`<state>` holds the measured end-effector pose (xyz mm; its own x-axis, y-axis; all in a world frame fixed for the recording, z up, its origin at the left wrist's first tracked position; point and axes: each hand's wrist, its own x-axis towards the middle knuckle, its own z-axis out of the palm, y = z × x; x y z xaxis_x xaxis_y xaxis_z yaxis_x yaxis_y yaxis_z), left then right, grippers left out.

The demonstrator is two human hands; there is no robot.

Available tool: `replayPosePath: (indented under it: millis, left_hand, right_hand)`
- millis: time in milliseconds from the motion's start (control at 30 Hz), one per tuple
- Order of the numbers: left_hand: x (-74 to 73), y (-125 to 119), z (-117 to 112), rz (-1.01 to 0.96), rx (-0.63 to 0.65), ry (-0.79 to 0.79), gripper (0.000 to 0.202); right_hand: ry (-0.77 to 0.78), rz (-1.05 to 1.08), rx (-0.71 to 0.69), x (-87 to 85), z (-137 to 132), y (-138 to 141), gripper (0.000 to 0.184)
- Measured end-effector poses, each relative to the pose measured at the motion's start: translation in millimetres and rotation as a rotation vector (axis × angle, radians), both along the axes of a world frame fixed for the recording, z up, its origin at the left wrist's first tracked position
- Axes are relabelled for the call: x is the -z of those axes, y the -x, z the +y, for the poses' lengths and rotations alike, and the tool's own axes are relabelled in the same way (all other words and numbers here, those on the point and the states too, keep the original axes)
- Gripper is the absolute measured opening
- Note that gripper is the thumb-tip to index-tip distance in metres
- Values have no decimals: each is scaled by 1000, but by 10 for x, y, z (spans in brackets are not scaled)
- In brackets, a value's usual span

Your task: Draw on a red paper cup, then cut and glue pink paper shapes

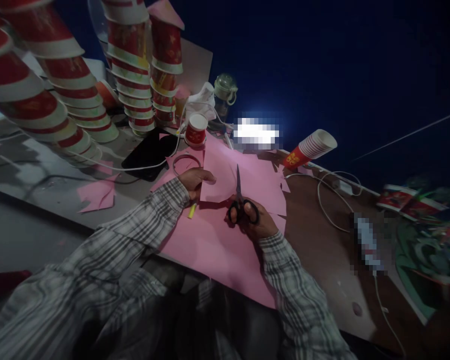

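Note:
My left hand pinches the left edge of a loose piece of pink paper, thumb on top. In my right hand is a pair of scissors with black handles, fingers through the loops. Their blades point away from me, at the right side of that piece, and look nearly together. Beneath both hands lie larger pink sheets. A short yellow strip sits just below my left hand, and a roll of tape rests beyond it.
Tall stacks of red and white paper cups stand at the left and back. A black tablet, a small cup and a bottle lie beyond. Rightward are a tilted cup stack, white cables and pink scraps at left.

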<state>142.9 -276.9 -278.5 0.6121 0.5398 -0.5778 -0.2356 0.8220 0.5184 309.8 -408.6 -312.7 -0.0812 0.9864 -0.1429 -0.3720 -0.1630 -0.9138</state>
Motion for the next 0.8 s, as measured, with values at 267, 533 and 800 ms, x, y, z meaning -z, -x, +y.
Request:
replayPosePath:
  millis: [267, 533, 800]
  left_hand:
    - [-38, 30, 16, -9, 26, 25, 39]
    - [1, 44, 50, 31, 20, 23, 31]
    - [41, 56, 72, 49, 20, 53, 20]
  right_hand:
    - [5, -14, -1, -13, -7, 3, 50]
    - [0, -8, -5, -8, -15, 16, 48]
    - [-5, -19, -7, 17, -25, 17, 46]
